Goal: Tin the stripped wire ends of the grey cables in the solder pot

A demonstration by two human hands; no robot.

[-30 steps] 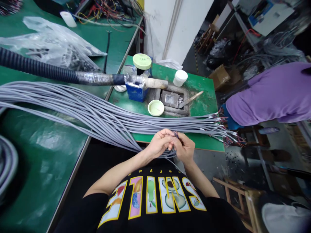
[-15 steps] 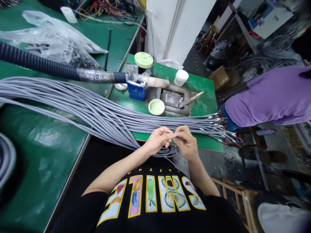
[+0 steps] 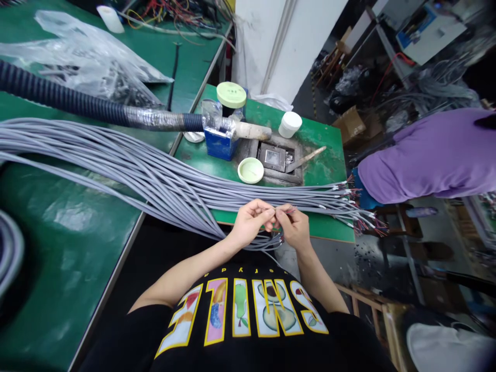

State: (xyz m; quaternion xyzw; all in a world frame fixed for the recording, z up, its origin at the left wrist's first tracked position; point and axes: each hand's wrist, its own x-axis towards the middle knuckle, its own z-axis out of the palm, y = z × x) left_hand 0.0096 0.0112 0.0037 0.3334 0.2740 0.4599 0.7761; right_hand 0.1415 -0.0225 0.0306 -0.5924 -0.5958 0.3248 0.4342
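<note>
A thick bundle of grey cables (image 3: 127,165) runs from the left across the green bench (image 3: 58,248) to the small green table (image 3: 329,155), its stripped coloured wire ends (image 3: 362,214) fanning out at the right. Close to my chest, my left hand (image 3: 250,222) and my right hand (image 3: 294,227) meet, both pinching the thin coloured wires at the end of one grey cable (image 3: 284,211). More cable ends hang just below my hands.
A black corrugated hose (image 3: 77,106) ends at a blue box (image 3: 219,142) beside a small solder pot (image 3: 275,157). A green-lidded jar (image 3: 231,95), a white jar (image 3: 290,124) and a green lid (image 3: 250,170) stand nearby. A person in purple (image 3: 426,152) bends at the right.
My hands have stayed together at the cable end; the right hand's fingers have shifted their grip on the wires and both hands sit slightly higher in view.
</note>
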